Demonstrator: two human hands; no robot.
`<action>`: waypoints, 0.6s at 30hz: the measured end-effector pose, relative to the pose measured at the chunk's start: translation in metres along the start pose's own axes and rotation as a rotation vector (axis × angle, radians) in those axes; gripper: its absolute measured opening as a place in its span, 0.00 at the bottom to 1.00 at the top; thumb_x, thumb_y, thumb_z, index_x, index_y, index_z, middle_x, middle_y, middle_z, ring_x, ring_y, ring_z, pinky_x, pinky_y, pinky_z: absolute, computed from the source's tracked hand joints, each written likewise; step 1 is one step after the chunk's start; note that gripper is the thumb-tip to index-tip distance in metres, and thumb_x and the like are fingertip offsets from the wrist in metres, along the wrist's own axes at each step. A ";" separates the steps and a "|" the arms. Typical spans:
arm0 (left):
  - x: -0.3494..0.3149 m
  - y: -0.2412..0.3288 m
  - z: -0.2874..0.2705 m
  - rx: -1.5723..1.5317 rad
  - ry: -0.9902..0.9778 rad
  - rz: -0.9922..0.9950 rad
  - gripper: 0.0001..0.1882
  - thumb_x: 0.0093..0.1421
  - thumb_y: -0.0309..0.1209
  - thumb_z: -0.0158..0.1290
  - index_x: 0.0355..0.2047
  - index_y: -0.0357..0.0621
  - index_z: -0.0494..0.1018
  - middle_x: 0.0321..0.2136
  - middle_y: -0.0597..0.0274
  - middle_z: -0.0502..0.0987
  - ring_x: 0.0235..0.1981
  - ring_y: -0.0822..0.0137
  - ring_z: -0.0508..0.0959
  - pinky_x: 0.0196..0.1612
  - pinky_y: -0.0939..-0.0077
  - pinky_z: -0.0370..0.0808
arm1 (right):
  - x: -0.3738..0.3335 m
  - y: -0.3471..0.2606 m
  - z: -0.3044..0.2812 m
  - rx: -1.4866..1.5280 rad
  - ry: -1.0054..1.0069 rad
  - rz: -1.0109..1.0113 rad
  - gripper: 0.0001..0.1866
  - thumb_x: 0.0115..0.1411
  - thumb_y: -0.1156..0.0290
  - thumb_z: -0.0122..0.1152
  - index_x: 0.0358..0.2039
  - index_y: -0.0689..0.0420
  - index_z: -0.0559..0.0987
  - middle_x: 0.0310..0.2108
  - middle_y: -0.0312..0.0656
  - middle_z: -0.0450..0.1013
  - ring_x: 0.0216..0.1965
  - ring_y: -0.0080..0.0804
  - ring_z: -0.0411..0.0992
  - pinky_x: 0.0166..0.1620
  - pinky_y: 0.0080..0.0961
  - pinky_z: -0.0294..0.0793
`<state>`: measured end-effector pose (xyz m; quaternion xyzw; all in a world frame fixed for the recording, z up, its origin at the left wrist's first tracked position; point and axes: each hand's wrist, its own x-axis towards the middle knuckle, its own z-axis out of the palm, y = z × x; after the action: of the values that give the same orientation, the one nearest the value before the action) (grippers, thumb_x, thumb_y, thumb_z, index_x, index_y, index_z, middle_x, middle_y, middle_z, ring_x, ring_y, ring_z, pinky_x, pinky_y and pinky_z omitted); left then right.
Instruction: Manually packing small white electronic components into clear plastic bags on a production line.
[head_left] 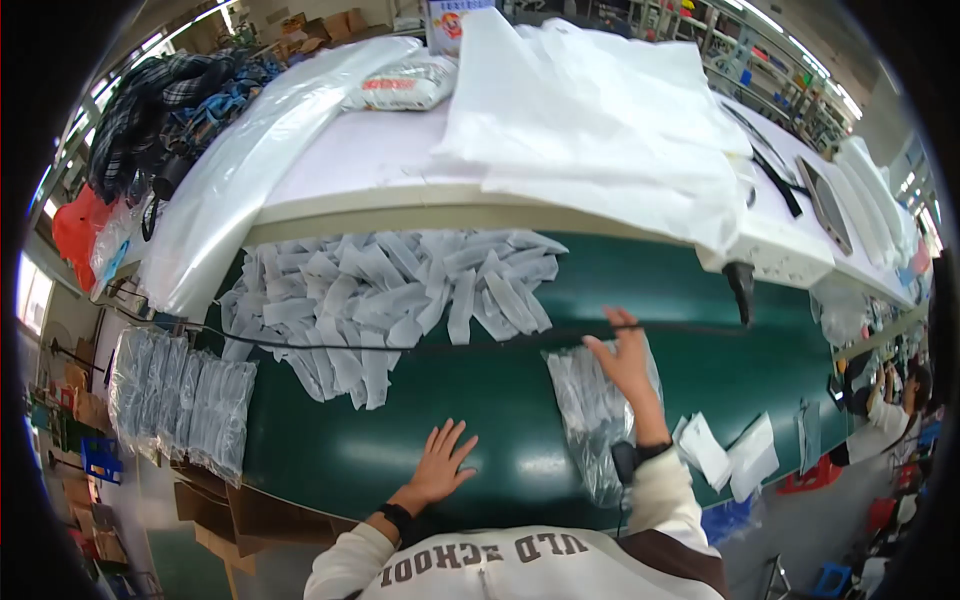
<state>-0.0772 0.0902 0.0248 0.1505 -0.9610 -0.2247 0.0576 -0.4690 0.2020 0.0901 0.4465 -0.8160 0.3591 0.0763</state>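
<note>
- Clear-plastic bag [590, 432] w/ whitish flat strips [577, 385]: on dk-green smooth tabletop [480, 390], partly under R hand [628, 362].
- R hand: fingers spread; contact unclear.
- L hand [437, 470]: fingers spread, nr tabletop's front edge.

White power strip [785, 262] with black plug [740, 287] at its near edge: ahead-right of right hand [628, 362]. Black cable [480, 345] runs across ahead of left hand [436, 472]. White sheeting [600, 110] on raised shelf [340, 160], beyond right hand. Plaid cloth [140, 125], red bag [78, 235]: far ahead-left of left hand. Blue stool [100, 458] well left of it. Co-worker [890, 408] far right of right hand.
</note>
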 end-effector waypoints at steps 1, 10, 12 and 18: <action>0.000 -0.003 0.003 0.022 -0.043 0.003 0.36 0.57 0.44 0.59 0.65 0.52 0.62 0.68 0.48 0.53 0.70 0.44 0.49 0.69 0.45 0.48 | 0.029 0.006 0.040 0.012 -0.013 -0.023 0.35 0.54 0.51 0.68 0.59 0.53 0.72 0.60 0.54 0.64 0.60 0.54 0.63 0.61 0.46 0.64; 0.002 0.006 0.002 0.052 -0.044 -0.049 0.35 0.58 0.47 0.58 0.64 0.55 0.63 0.68 0.51 0.55 0.70 0.48 0.52 0.69 0.47 0.50 | 0.166 0.081 0.231 0.016 -0.110 -0.175 0.27 0.58 0.49 0.61 0.53 0.52 0.76 0.57 0.45 0.69 0.60 0.56 0.62 0.57 0.52 0.65; 0.001 0.007 0.002 0.032 -0.046 -0.061 0.36 0.58 0.48 0.59 0.64 0.55 0.63 0.68 0.52 0.55 0.70 0.48 0.53 0.69 0.47 0.50 | 0.158 0.058 0.248 -0.051 -0.112 -0.104 0.26 0.58 0.50 0.60 0.52 0.52 0.77 0.56 0.45 0.70 0.60 0.54 0.62 0.58 0.52 0.64; -0.008 0.007 -0.001 -0.027 0.003 -0.094 0.39 0.55 0.49 0.61 0.64 0.51 0.62 0.67 0.50 0.56 0.69 0.48 0.53 0.69 0.48 0.49 | 0.059 -0.059 0.230 -0.090 -0.148 -0.035 0.23 0.61 0.52 0.56 0.52 0.51 0.77 0.52 0.43 0.72 0.60 0.53 0.62 0.59 0.54 0.60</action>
<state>-0.0714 0.0982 0.0280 0.1950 -0.9497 -0.2400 0.0503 -0.4123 -0.0081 -0.0208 0.4821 -0.8269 0.2866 0.0418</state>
